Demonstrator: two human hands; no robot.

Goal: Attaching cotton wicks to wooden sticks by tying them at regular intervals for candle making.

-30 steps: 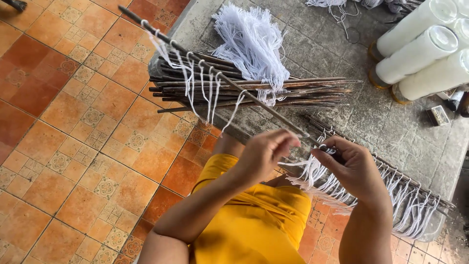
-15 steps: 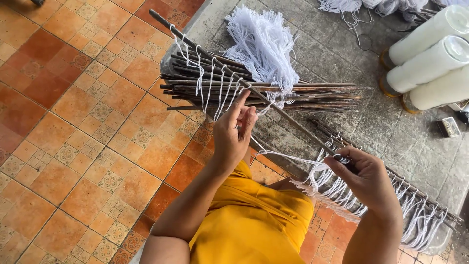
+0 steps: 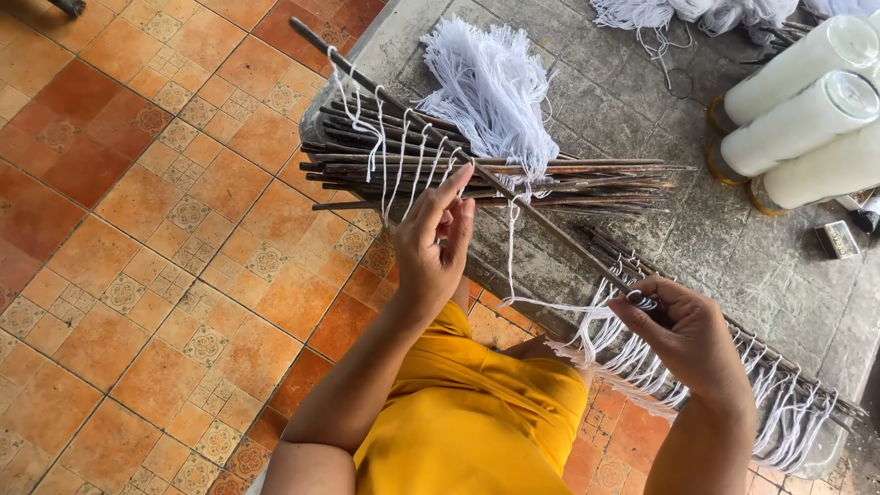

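Between hands: white string; left hand grip apart, right hand pinching string.

Off to the upper right, three white cylinders lie side by side on the grey concrete slab, their round ends turned toward the far edge. Just below them sits a small dark box. At the top edge, heaps of white yarn trail a few loose threads onto the slab. A fanned bundle of cut white strands rests near the slab's left corner. The floor to the left is orange and red tile with patterned squares. Yellow cloth covers a lap at the bottom.
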